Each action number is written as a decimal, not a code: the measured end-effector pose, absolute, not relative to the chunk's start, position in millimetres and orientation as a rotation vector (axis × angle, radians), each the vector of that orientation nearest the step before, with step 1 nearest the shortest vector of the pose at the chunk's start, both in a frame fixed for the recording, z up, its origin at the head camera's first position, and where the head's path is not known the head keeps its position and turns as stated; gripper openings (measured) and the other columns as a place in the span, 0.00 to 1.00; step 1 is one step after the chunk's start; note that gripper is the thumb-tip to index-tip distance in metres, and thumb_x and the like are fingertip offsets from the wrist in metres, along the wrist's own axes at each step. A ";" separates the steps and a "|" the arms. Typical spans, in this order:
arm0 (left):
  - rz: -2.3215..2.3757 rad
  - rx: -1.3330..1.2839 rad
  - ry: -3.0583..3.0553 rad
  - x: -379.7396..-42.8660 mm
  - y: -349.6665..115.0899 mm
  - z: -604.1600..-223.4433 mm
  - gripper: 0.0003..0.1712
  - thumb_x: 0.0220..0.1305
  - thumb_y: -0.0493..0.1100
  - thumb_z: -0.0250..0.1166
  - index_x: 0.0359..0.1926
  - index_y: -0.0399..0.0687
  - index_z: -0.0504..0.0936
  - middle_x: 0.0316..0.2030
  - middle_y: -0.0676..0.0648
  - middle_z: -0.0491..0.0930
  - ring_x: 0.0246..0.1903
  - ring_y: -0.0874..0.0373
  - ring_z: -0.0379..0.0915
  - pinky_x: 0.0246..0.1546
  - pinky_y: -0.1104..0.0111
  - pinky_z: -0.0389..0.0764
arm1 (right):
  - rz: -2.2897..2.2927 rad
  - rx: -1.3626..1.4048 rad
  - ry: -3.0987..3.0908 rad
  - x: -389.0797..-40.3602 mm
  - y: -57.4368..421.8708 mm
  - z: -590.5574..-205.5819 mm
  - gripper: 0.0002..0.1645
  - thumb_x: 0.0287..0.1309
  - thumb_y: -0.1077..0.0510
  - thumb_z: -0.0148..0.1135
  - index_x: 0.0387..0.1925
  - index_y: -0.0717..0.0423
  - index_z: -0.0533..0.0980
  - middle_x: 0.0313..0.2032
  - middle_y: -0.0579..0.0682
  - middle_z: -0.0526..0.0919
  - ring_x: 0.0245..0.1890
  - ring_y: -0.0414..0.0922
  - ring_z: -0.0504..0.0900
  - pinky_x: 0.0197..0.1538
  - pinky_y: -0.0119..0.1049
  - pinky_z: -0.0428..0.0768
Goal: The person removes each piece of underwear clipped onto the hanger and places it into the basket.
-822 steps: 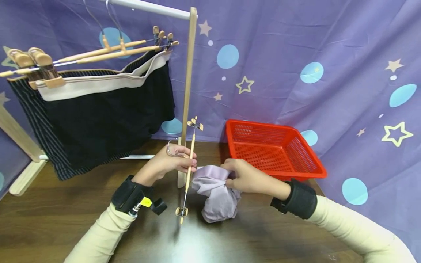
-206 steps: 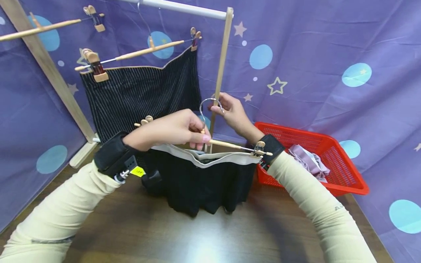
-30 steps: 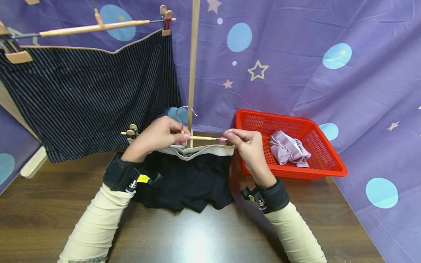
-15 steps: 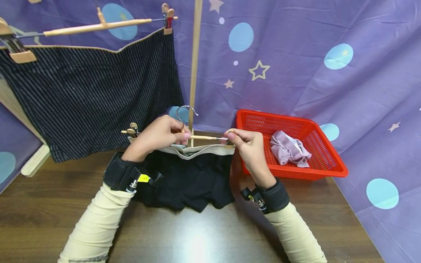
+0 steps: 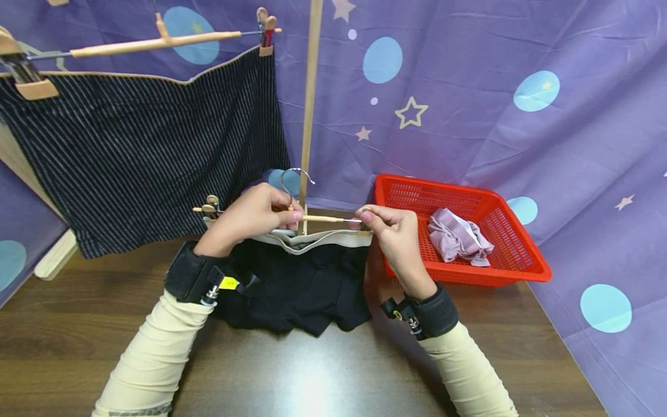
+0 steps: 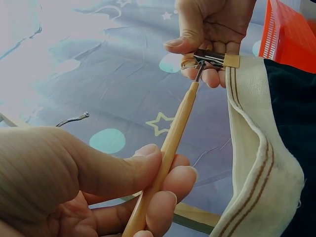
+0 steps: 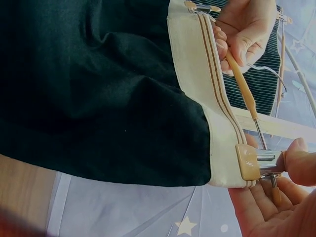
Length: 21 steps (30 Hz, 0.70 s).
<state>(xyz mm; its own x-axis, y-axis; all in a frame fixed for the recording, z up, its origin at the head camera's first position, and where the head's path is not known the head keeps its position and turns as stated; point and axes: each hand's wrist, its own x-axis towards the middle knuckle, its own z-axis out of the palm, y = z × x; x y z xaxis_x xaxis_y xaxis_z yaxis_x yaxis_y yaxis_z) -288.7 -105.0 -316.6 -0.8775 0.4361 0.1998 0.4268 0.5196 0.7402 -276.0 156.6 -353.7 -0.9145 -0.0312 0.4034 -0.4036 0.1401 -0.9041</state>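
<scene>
My left hand point(image 5: 263, 213) pinches the wooden middle of a clip hanger point(image 5: 322, 219), its metal hook rising above the fingers. From the hanger hangs a black garment point(image 5: 307, 289) with a white waistband point(image 7: 195, 59), its lower part on the table. At the hanger's right end my right hand point(image 5: 393, 231) pinches the clip point(image 7: 254, 162) between thumb and fingers. In the right wrist view that clip's pad lies on the waistband's corner. The clip at the left end point(image 5: 211, 204) is partly hidden behind my left hand.
A striped dark cloth point(image 5: 156, 139) hangs by clips from another hanger point(image 5: 156, 43) at left. Behind my hands rises a wooden rack post point(image 5: 311, 98). A red basket point(image 5: 521, 255) with a crumpled lilac garment point(image 5: 458, 237) stands at right on the wooden table point(image 5: 250, 370).
The black garment, earlier hanging on the rack, is now down between my hands. The lilac garment went into the basket. My right hand moved from the post to the clip; the last second is still.
</scene>
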 end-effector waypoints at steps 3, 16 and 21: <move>1.333 0.770 2.722 -288.5 -104.7 -317.0 0.11 0.68 0.33 0.66 0.27 0.35 0.87 0.35 0.39 0.88 0.29 0.64 0.78 0.30 0.79 0.75 | 1.831 0.430 -2.129 -276.5 156.7 -355.0 0.10 0.64 0.66 0.66 0.40 0.74 0.85 0.35 0.59 0.89 0.35 0.34 0.84 0.43 0.26 0.83; 1.334 0.785 2.730 -285.4 -103.0 -314.5 0.11 0.67 0.32 0.66 0.27 0.33 0.87 0.33 0.40 0.87 0.28 0.62 0.76 0.29 0.77 0.74 | 1.857 0.481 -2.104 -273.6 158.5 -352.9 0.10 0.65 0.65 0.65 0.40 0.72 0.85 0.34 0.69 0.87 0.28 0.39 0.89 0.43 0.29 0.85; 1.291 0.808 2.767 -283.4 -102.6 -313.8 0.11 0.67 0.32 0.67 0.26 0.34 0.87 0.32 0.41 0.87 0.29 0.59 0.75 0.30 0.75 0.74 | 1.876 0.512 -2.091 -272.6 159.0 -352.7 0.09 0.66 0.65 0.65 0.39 0.71 0.85 0.31 0.70 0.86 0.27 0.43 0.89 0.41 0.30 0.85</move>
